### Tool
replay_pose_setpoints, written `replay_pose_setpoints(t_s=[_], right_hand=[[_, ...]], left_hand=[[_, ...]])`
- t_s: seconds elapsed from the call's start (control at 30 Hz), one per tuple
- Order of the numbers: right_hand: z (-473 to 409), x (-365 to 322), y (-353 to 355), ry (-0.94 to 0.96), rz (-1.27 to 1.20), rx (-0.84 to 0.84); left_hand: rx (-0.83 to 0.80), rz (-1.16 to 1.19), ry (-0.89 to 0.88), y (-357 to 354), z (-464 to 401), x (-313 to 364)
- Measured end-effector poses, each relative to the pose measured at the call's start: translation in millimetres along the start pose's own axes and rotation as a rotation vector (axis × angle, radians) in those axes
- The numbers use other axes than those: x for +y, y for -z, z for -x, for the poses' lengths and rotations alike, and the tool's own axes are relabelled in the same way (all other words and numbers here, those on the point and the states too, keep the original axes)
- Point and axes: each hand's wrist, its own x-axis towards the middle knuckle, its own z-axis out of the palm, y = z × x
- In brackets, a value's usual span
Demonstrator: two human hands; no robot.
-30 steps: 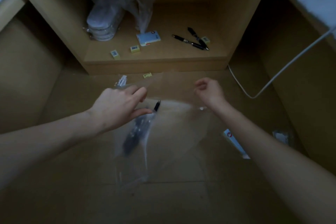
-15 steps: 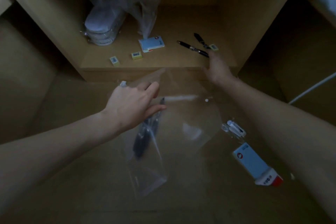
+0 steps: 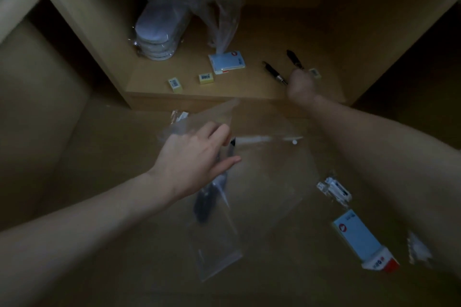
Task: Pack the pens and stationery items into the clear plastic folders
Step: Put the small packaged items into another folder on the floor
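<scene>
A clear plastic folder [image 3: 269,172] lies on the brown floor in front of a wooden shelf [image 3: 199,100]. My left hand [image 3: 197,157] grips its upper left edge, fingers curled, thumb straight. A narrow clear sleeve [image 3: 219,252] with dark pens [image 3: 207,199] inside runs down from under that hand. My right hand [image 3: 300,85] is stretched onto the shelf, its fingers curled over the near ends of two black pens [image 3: 274,73], with the second pen [image 3: 294,58] further back. Those fingertips are hidden behind the hand.
On the shelf lie two small yellow erasers [image 3: 174,83], a blue-white note pack [image 3: 227,62], a wrapped stack of white items [image 3: 154,37] and a crumpled plastic bag [image 3: 219,7]. On the floor at the right lie a small packaged item [image 3: 334,189] and a blue-white pack [image 3: 359,239].
My right hand left the folder's edge and reached up onto the shelf to the black pens. My left hand stayed on the folder. The view tilted, bringing the floor items at the right into sight.
</scene>
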Motion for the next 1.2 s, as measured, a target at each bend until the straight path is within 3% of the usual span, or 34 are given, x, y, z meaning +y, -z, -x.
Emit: replay_pose_setpoints(t_s=[0.17,0.3,0.43,0.53,0.63,1.0,1.13,1.2], right_hand=[[47,-13,16,-0.13,-0.471,-0.218],[105,-18,10,-0.188,-0.81,-0.629],[142,-29,-24,-0.244,-0.75,-0.88],[157,-39,-32,-0.141,-0.503,-0.974],[157,-42,-37,-0.014,-0.288,-0.858],[106,-14,-27,-0.098,-0.643,-0.36],[83,11,0,-0.127,-0.569,-0.039],[72,22,9,-0.151,-0.57,0.039]], left_hand=[[-0.147,-0.037,0.093,7,3,2],[-0.121,-0.042,0.078,6,5,-2],[-0.055,0.001,0.07,4,10,-2],[-0.039,0.003,0.062,3,14,-3],[-0.04,0.0,0.044,4,18,-2],[-0.065,-0.048,0.015,1,20,0],[0.003,-0.015,-0.016,-6,15,-1],[0.007,-0.015,-0.024,-8,14,0]])
